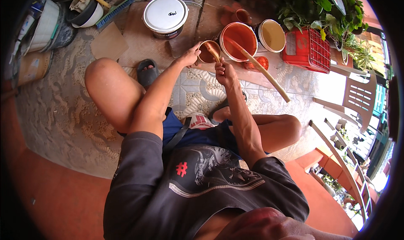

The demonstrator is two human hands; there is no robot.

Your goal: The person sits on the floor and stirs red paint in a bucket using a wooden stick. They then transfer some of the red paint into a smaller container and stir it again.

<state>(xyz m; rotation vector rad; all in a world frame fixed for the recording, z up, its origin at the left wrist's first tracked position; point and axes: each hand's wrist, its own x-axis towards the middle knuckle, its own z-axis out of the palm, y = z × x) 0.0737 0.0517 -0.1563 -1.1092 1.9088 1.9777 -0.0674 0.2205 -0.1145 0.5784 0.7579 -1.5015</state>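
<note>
My left hand (190, 57) grips the rim of a small round tub (200, 60) with orange-brown paint inside. In my right hand (226, 73) is a short stick-like tool (213, 51), its far end over the tub and coated with paint; whether it is a brush or a stirring stick I cannot tell. Right beside the tub stands a larger white bucket (244, 34) of orange paint. A long wooden stick (269, 77) leans out of that bucket, its upper part stained orange. Farther right is another bucket (271, 36), with yellowish-tan contents.
A lidded white pail (165, 15) stands beyond my left hand. An orange-red container (257, 63) sits in front of the paint bucket. To the right are a red crate (307, 50), plants (324, 8) and a plastic chair (360, 94). A blue-bristled brush (114, 12) lies far left.
</note>
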